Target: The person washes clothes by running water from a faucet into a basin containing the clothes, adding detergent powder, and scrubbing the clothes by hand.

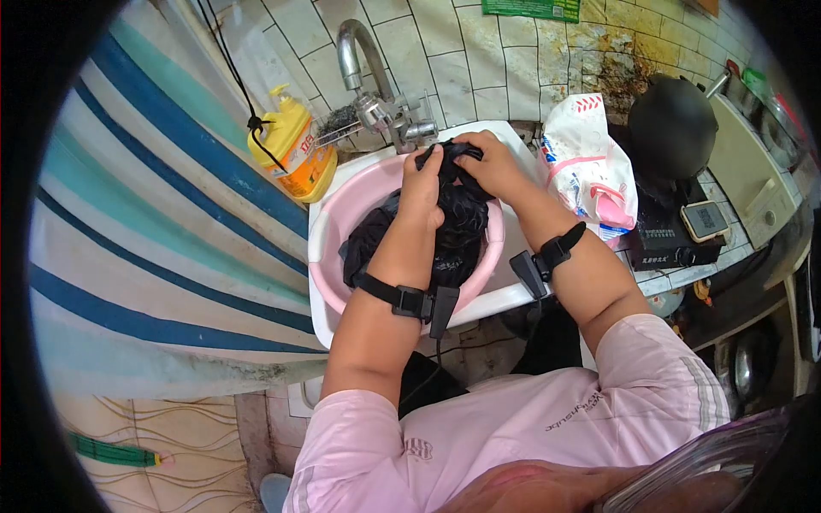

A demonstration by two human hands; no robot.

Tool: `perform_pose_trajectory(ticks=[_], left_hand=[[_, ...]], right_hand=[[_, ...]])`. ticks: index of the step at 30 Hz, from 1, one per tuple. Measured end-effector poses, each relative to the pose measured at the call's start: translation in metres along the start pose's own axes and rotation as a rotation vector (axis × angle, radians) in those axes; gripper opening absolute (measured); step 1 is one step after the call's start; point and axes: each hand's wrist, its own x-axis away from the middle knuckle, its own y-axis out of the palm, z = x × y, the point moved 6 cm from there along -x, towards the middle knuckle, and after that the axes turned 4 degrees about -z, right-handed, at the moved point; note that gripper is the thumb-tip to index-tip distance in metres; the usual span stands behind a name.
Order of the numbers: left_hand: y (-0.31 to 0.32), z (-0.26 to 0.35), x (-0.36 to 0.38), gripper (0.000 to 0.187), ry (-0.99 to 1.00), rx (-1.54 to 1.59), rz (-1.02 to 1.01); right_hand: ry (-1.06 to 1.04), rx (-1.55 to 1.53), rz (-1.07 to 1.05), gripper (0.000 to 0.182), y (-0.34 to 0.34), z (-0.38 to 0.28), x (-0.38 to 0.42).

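Note:
Wet black cloth (457,231) lies bunched in a pink basin (322,272), which stands in a white sink (513,297). Near the basin's back rim, my left hand (422,190) has its fingers closed on a raised part of the cloth. Just to the right, my right hand (492,167) grips another fold of that raised part. The two hands are close together below the metal faucet (369,107). Some of the cloth is hidden under my left forearm.
A yellow pump bottle (295,150) stands left of the faucet. To the right are a white and pink bag (586,167), a black pan (673,128) on a stove (671,248), and a small display device (705,221). A striped curtain (171,197) hangs at the left.

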Motion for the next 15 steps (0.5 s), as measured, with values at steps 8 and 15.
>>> perform_pose_trajectory(ticks=[8,15], left_hand=[[-0.009,-0.033,-0.027,0.04,-0.082,0.241,-0.156],[0.005,-0.022,0.004,0.044,-0.323,-0.008,-0.069]], right_hand=[[-0.275,0.358,-0.077,0.024,0.007,-0.071,0.019],[0.101,0.265,-0.064,0.031,0.006,-0.013,0.0]])
